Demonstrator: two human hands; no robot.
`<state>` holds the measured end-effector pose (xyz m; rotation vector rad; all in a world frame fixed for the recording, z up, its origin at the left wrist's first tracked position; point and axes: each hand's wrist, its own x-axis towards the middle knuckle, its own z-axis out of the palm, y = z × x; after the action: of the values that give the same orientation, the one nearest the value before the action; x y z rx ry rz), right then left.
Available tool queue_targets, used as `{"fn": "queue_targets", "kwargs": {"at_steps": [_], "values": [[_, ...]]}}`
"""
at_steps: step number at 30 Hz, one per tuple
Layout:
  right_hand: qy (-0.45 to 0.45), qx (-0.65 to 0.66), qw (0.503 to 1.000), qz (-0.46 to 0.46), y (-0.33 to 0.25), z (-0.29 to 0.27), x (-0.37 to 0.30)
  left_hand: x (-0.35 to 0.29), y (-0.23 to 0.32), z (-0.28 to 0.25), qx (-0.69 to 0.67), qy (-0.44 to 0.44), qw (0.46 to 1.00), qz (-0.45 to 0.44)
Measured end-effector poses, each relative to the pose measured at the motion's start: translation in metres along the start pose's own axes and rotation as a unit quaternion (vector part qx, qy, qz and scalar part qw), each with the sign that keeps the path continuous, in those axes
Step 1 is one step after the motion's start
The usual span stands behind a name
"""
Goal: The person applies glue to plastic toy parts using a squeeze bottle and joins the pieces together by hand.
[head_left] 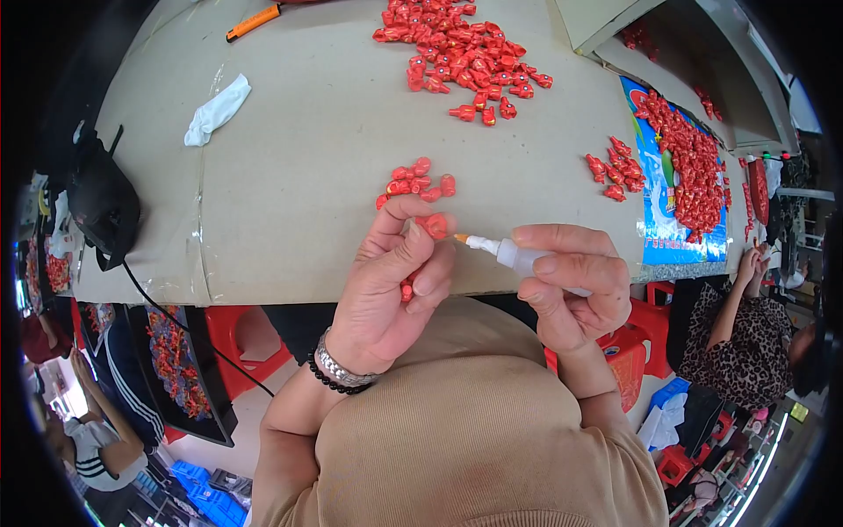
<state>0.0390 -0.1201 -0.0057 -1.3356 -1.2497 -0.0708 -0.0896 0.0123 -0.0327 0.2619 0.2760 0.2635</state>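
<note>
A red piece (435, 226) is pinched between the closed thumb and fingers of the left hand (386, 268). Just right of these, a white bottle (525, 261) is gripped by the right hand's (584, 285) closed fingers. Beyond the left fingers, a small red pile (409, 184) is spread on the bench (299, 184).

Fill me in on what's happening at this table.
The person's left hand pinches a small red piece, with another red piece in its lower fingers. The right hand holds a white bottle, its tip pointed at the pinched piece; whether they touch is unclear. A red cluster lies just beyond, a larger pile farther back.
</note>
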Motion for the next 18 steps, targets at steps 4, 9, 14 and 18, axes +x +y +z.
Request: {"fn": "queue_targets", "kwargs": {"at_steps": [4, 9, 14, 18], "values": [[0.009, 0.014, 1.000, 0.009, -0.0010, -0.0004, 0.0006, 0.0004, -0.0004, -0.0006, -0.008, 0.003, 1.000, -0.003], [0.004, 0.011, 1.000, 0.011, 0.0002, 0.0003, 0.0001, -0.0002, 0.0006, -0.0002, -0.018, -0.005, 1.000, -0.003], [0.008, 0.011, 1.000, 0.018, -0.0005, 0.0010, -0.0027, 0.0007, -0.0008, 0.0006, -0.030, -0.009, 1.000, -0.001], [0.012, 0.005, 1.000, 0.022, -0.0039, 0.0032, -0.0048, 0.0016, -0.0026, 0.0002, -0.053, 0.000, 0.999, -0.014]]}}
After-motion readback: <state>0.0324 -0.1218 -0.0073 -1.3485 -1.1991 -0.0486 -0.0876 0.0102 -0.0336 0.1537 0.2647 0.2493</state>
